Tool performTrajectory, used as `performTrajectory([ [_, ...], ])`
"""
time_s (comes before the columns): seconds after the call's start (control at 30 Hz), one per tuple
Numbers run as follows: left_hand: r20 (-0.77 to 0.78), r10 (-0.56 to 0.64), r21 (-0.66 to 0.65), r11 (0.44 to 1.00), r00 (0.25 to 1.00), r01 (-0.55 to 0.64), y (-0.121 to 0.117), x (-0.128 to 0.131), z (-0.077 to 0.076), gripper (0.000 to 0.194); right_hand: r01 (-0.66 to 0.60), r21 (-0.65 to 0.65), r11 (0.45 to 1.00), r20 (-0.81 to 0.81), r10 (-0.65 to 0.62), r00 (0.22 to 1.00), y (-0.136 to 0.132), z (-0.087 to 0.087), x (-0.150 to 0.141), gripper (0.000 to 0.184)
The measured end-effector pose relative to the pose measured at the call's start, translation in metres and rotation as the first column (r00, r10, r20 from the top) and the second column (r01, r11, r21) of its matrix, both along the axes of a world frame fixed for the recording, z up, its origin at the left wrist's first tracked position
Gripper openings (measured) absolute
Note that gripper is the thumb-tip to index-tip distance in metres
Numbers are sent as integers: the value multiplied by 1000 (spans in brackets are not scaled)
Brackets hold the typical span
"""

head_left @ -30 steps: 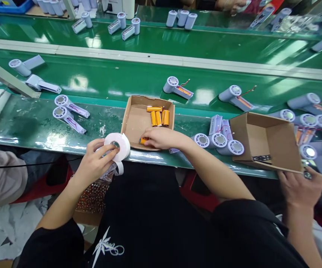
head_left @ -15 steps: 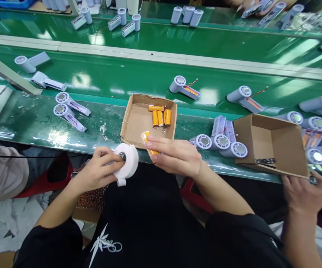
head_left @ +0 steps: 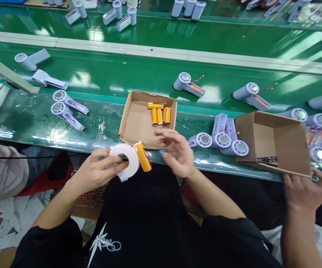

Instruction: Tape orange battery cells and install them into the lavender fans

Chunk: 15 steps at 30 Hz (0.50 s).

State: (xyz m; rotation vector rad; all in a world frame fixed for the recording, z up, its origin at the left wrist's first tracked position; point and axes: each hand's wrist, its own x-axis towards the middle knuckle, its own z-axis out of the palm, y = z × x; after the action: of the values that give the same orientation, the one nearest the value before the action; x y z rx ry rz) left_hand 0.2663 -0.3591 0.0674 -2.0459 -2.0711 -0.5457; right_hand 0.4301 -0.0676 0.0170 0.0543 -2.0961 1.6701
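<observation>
My left hand (head_left: 95,172) grips a white roll of tape (head_left: 125,161) just in front of the bench edge, fingers through its core. An orange battery cell (head_left: 143,156) with thin wires lies stuck against the roll's right side. My right hand (head_left: 177,152) hovers just right of the cell, fingers spread, holding nothing. Behind both hands sits a shallow cardboard tray (head_left: 134,121) with several orange cells (head_left: 159,114) in its far right corner.
Pale grey fan bodies (head_left: 219,140) lie right of the tray, more (head_left: 63,106) to the left and on the green conveyor (head_left: 138,70). A larger cardboard box (head_left: 275,143) stands at right, where another person's hand (head_left: 306,191) reaches. Another person's sleeve is at far left.
My right hand took a cell out of the tray, brought it to the tape roll and let go; the cell now sticks to the roll. The left hand kept holding the roll.
</observation>
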Motion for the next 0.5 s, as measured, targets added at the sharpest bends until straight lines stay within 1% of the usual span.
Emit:
performTrajectory([
  [0.03, -18, 2, 8, 1000, 1000, -2, 0, 0, -1, 54, -52, -87, 995, 51, 57, 997, -1, 1, 1, 54],
  [0.07, -36, -1, 8, 1000, 999, 1, 1, 0, -1, 52, -136, -167, 977, 99, 153, 983, -3, 4, 1, 57],
  [0.13, -76, -10, -2, 1000, 997, 10, 3, -2, 0, 48, -285, -294, 913, 185, 347, 920, -7, 12, -2, 66],
  [0.2, -102, -20, -12, 1000, 995, 19, 6, -3, 1, 50, -328, -378, 866, 238, 433, 869, -11, 23, -7, 72],
  [0.23, -110, -24, -15, 1000, 994, 23, 8, -3, 2, 53, -325, -402, 856, 261, 447, 856, -12, 29, -10, 72],
  [0.27, -122, -28, -18, 999, 992, 26, 9, -3, 4, 56, -314, -407, 858, 285, 446, 848, -11, 35, -13, 67],
  [0.37, -187, -41, -13, 999, 982, 40, 12, 0, 6, 57, -276, -323, 905, 389, 393, 833, -7, 50, -16, 48],
  [0.43, -232, -28, 3, 1000, 972, 30, 13, 5, 5, 54, -252, -299, 920, 432, 366, 825, -7, 51, -16, 42],
  [0.5, -247, 25, 17, 1000, 969, -21, 13, 11, 1, 54, -176, -380, 908, 402, 333, 853, -15, 43, -15, 47],
])
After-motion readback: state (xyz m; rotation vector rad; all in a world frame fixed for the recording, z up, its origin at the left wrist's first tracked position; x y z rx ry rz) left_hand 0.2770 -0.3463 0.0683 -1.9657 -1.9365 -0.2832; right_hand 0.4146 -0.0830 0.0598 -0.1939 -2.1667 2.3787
